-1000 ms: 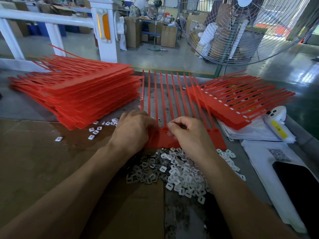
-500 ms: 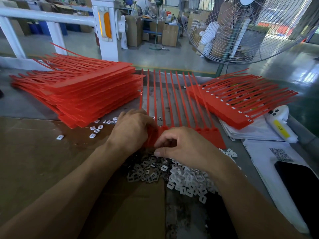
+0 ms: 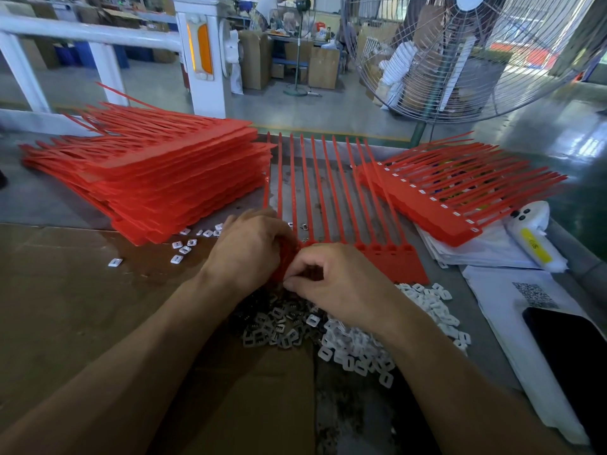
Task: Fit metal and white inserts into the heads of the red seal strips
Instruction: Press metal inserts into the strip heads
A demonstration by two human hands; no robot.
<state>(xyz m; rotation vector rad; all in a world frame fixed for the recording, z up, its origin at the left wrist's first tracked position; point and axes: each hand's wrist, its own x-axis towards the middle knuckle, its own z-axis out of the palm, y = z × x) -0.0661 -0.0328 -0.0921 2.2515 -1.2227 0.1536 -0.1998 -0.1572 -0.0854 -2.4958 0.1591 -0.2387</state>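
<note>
since the earlier frame right hand (image 3: 341, 284) has dropped from strip heads to the insert pile's edge, fingers curled together, contents not visible; left hand (image 3: 253, 247) grips the red seal strip sheet (image 3: 394, 261); inserts (image 3: 348, 349) lie loose just below

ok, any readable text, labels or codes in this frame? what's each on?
Yellow label on the white device: dark print, too blurred to read.
QR code on the white sheet: no legible words.
Nothing readable on the red seal strips or cardboard boxes.
</note>
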